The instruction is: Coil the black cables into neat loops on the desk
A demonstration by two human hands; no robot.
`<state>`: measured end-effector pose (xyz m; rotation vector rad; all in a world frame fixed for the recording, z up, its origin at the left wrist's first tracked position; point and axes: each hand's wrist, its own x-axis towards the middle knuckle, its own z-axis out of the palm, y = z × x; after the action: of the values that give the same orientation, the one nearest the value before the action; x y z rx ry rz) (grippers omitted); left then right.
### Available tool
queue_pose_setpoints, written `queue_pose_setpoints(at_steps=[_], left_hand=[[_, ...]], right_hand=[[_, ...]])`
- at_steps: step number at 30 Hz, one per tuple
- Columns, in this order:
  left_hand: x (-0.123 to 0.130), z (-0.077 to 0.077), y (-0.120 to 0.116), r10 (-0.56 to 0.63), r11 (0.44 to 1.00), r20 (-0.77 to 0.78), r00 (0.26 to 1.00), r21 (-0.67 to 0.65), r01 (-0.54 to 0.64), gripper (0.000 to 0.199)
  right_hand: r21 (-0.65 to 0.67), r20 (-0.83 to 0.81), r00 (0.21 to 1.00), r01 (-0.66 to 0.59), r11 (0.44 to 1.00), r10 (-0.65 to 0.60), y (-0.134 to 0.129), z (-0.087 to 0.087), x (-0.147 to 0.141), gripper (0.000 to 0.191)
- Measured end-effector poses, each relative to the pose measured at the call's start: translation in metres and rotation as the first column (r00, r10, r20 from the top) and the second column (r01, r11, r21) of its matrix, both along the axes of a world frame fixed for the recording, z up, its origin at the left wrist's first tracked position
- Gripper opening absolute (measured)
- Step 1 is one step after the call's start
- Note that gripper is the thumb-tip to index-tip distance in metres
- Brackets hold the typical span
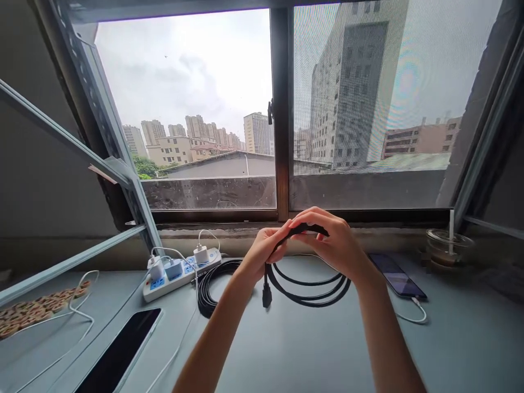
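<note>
A black cable hangs in several loops between my two hands, above the grey table. My left hand is closed around the left side of the coil, near its top. Just below that hand dangles the cable's black connector. My right hand grips the top and right side of the coil, its fingers bent over the strands and the thumb beneath them. The fingertips of both hands meet at the top of the loops.
Another black cable coil lies beside a white power strip with plugs. A phone is at front left, another phone at right, near a lidded cup. A metal frame stands left, before the window.
</note>
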<state>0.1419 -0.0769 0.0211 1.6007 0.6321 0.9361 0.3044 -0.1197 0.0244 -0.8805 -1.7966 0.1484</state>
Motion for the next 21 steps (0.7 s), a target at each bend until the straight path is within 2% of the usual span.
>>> queue_pose_setpoints(at_steps=[7,11,15,19,21], left_hand=[[0.011,0.001,-0.009,0.108,0.993,0.044,0.993,-0.052,-0.105,0.057],[0.014,-0.003,-0.006,0.078,0.996,0.008,0.997,-0.038,-0.078,0.068],[0.012,-0.003,-0.002,0.041,0.997,0.017,0.999,-0.065,-0.04,0.066],[0.001,0.002,0.001,-0.022,0.996,0.025,0.999,-0.09,0.025,0.064],[-0.008,0.007,0.001,-0.005,0.999,-0.023,1.0,-0.049,0.004,0.063]], right_hand=[[0.104,-0.022,0.97,0.243,0.964,-0.242,0.0,0.001,0.003,0.008],[0.132,-0.061,0.964,0.264,0.955,-0.258,-0.002,0.001,0.007,0.011],[0.125,-0.16,0.955,0.272,0.954,-0.251,-0.001,0.001,0.007,0.017],[0.101,-0.275,0.938,0.248,0.964,-0.213,0.003,0.0,0.007,0.022],[0.074,-0.342,0.921,0.226,0.971,-0.188,0.004,-0.001,0.007,0.025]])
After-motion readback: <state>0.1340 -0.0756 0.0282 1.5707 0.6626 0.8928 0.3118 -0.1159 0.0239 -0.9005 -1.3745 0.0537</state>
